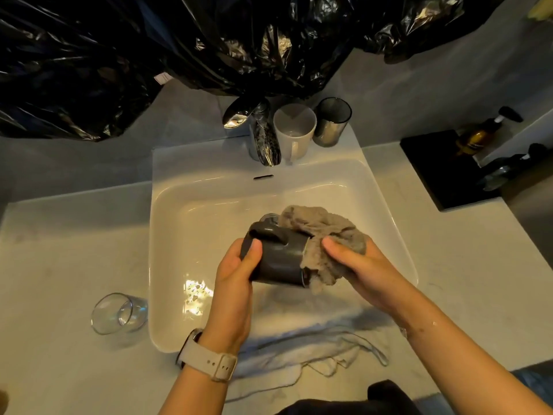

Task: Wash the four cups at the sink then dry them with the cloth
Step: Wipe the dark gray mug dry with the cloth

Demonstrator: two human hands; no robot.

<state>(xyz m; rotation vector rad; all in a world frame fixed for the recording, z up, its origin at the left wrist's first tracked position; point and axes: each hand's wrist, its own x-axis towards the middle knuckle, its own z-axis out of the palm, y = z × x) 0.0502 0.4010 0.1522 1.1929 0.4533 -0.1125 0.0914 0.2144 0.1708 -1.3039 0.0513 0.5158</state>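
Over the white sink point(167, 235) my left hand point(236, 274) grips a dark grey mug point(281, 262) lying on its side, handle up, mouth to the right. My right hand point(359, 265) holds a grey-brown cloth point(323, 232) bunched against and into the mug's mouth. A white mug point(294, 130) and a smoky glass tumbler point(332, 121) stand upright on the sink's back ledge, right of the tap point(264, 139). A clear glass point(116, 313) lies tilted on the counter left of the sink.
A white towel point(299, 348) drapes over the sink's front edge. Black plastic sheeting point(179, 43) hangs above the tap. A black tray point(443, 169) with bottles sits at the back right. Grey counter point(59, 259) runs on both sides.
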